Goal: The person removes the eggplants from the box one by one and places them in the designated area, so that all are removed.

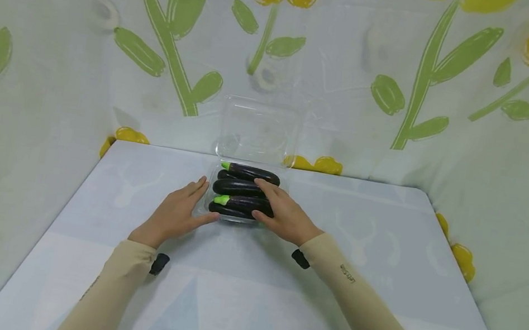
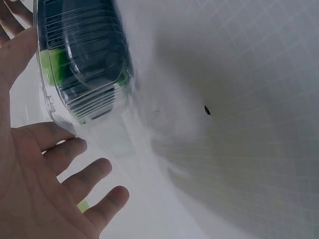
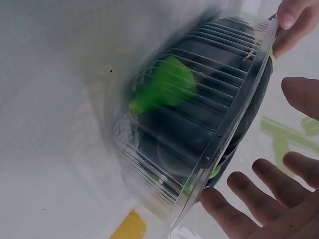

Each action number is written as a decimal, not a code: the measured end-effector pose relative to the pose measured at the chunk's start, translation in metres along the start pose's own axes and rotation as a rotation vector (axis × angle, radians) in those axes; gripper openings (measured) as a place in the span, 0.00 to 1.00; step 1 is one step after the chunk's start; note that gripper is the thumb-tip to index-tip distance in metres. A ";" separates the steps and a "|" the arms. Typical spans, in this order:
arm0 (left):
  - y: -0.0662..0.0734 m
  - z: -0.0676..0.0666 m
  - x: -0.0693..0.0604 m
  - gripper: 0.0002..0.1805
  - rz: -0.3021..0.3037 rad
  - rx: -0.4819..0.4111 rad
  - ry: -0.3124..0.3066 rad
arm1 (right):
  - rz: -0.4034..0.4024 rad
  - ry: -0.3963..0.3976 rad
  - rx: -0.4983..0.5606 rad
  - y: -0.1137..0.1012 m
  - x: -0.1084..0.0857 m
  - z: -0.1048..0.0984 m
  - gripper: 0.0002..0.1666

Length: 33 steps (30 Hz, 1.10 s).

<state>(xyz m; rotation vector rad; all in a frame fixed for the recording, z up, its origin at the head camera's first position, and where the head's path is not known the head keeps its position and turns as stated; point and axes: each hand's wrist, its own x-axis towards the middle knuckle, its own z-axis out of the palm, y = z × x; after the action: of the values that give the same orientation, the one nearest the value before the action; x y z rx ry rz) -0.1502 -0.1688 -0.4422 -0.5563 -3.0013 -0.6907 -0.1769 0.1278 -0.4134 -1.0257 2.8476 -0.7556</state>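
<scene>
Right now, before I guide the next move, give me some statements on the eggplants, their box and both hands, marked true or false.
1. Dark eggplants lie in the clear box. True.
2. The box's lid is closed. False: the lid stands open at the far side.
3. The left hand is at the box's left side. True.
4. The right hand is on the lid. False: the right hand is at the box's right side.
5. Both forearm sleeves are beige. True.
</scene>
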 end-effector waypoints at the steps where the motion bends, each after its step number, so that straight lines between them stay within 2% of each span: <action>1: 0.000 0.000 0.000 0.55 -0.002 -0.001 -0.004 | 0.003 -0.001 -0.004 0.000 0.001 0.000 0.45; 10: -0.001 0.000 0.001 0.55 -0.022 -0.009 -0.023 | 0.004 -0.041 -0.049 0.001 0.006 0.006 0.42; 19: -0.003 0.003 0.001 0.56 -0.031 -0.015 -0.038 | -0.062 0.007 -0.131 0.005 0.007 0.010 0.36; 33: -0.003 0.002 0.002 0.55 -0.014 -0.013 -0.019 | -0.058 -0.018 -0.122 0.008 0.011 0.012 0.30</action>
<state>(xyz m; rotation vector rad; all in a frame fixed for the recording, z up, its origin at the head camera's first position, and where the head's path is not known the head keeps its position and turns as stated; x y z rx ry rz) -0.1527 -0.1697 -0.4447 -0.5462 -3.0230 -0.7097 -0.1880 0.1216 -0.4264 -1.1280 2.8910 -0.5794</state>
